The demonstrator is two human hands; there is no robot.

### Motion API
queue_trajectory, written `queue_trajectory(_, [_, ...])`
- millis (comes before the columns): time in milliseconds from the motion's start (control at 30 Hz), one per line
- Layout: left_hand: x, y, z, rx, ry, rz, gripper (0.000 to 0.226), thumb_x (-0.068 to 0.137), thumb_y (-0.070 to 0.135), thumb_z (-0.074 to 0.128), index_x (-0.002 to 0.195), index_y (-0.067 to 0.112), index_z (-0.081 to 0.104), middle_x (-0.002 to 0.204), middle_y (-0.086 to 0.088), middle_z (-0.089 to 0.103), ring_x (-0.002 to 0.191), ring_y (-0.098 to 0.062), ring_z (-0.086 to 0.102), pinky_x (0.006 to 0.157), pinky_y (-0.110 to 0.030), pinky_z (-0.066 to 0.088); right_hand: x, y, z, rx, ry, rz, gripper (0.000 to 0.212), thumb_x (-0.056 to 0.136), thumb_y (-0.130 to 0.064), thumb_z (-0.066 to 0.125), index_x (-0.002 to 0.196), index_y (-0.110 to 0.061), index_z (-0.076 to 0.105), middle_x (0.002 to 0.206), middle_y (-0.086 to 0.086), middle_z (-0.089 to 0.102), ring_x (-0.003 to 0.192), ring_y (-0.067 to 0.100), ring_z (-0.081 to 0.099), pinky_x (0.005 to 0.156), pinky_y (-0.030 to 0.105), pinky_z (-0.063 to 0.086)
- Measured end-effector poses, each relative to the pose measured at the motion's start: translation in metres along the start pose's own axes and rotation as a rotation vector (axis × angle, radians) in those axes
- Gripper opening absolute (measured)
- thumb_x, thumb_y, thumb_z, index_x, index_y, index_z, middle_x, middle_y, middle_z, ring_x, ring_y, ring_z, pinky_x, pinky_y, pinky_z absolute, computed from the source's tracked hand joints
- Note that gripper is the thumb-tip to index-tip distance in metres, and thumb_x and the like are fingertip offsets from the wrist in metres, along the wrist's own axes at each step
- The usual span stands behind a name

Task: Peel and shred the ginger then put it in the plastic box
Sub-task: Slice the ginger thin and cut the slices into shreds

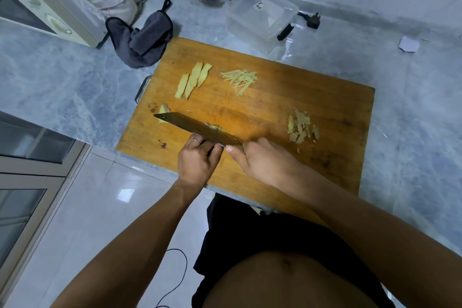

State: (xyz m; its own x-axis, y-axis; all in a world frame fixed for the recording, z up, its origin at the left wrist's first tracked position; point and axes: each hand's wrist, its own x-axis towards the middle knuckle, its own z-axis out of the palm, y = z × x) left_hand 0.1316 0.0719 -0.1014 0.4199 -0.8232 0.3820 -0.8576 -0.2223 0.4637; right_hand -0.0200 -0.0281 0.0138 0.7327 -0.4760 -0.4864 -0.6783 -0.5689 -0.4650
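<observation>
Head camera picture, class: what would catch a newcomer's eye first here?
The wooden cutting board fills the middle, with the cleaver near its front edge, both hands at it, left hand and right hand. Behind lie ginger slices and ginger shreds; peelings sit right.

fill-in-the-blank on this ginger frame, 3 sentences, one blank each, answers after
1. The right hand grips the handle of the ____.
2. The shredded ginger lies on the wooden ____, not in the plastic box.
3. The grey cloth lies to the ____ of the plastic box.

Missing words: cleaver; cutting board; left
</observation>
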Motion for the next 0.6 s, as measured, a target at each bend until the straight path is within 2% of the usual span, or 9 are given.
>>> queue_trajectory(133, [0.0002, 0.0014, -0.0024, 0.000, -0.006, -0.022, 0.031, 0.086, 0.028, 0.057, 0.075, 0.006, 0.075, 0.079, -0.012, 0.069, 0.080, -0.026, 0.060, 0.053, -0.026, 0.045, 0.0001, 0.0032, 0.0060, -0.016, 0.027, 0.005, 0.057, 0.102, -0.061, 0.021, 0.087, -0.017, 0.053, 0.082, 0.008, 0.055, 0.074, 0.029, 0.056, 0.062, 0.034, 0.040])
queue_trajectory(233, [0.0014, 0.0027, -0.0041, -0.018, -0.014, -0.019, 0.025, 0.088, 0.025, 0.059, 0.079, 0.008, 0.076, 0.088, -0.012, 0.070, 0.086, -0.026, 0.061, 0.056, -0.026, 0.045, -0.0015, 0.0046, 0.0038, -0.001, 0.062, -0.010, 0.062, 0.102, -0.061, 0.021, 0.082, -0.014, 0.055, 0.078, 0.007, 0.058, 0.071, 0.030, 0.059, 0.062, 0.035, 0.046])
queue_trajectory(300, [0.0014, 0.0029, -0.0043, -0.013, 0.009, -0.013, 0.024, 0.087, 0.023, 0.059, 0.076, 0.008, 0.074, 0.083, -0.012, 0.069, 0.084, -0.024, 0.058, 0.054, -0.026, 0.043, -0.0038, 0.0043, 0.0022, 0.008, 0.072, -0.016, 0.064, 0.101, -0.062, 0.021, 0.076, -0.014, 0.055, 0.076, 0.009, 0.059, 0.071, 0.031, 0.060, 0.062, 0.036, 0.049])
queue_trajectory(467, [-0.0001, 0.0002, -0.0014, -0.027, 0.002, -0.009, 0.010, 0.085, 0.011, 0.068, 0.078, 0.006, 0.074, 0.085, -0.011, 0.067, 0.087, -0.024, 0.058, 0.058, -0.027, 0.043, -0.0034, 0.0044, -0.0011, 0.014, 0.066, -0.013, 0.065, 0.102, -0.062, 0.021, 0.073, -0.014, 0.055, 0.075, 0.010, 0.058, 0.070, 0.033, 0.059, 0.060, 0.036, 0.046])
queue_trajectory(600, [0.0004, -0.0015, 0.0010, -0.030, -0.016, -0.026, 0.007, 0.085, 0.012, 0.071, 0.083, 0.006, 0.076, 0.086, -0.011, 0.068, 0.089, -0.024, 0.059, 0.061, -0.029, 0.045, -0.0009, 0.0044, -0.0039, 0.015, 0.034, -0.004, 0.065, 0.102, -0.061, 0.021, 0.072, -0.014, 0.054, 0.072, 0.009, 0.055, 0.064, 0.027, 0.054, 0.057, 0.034, 0.041])
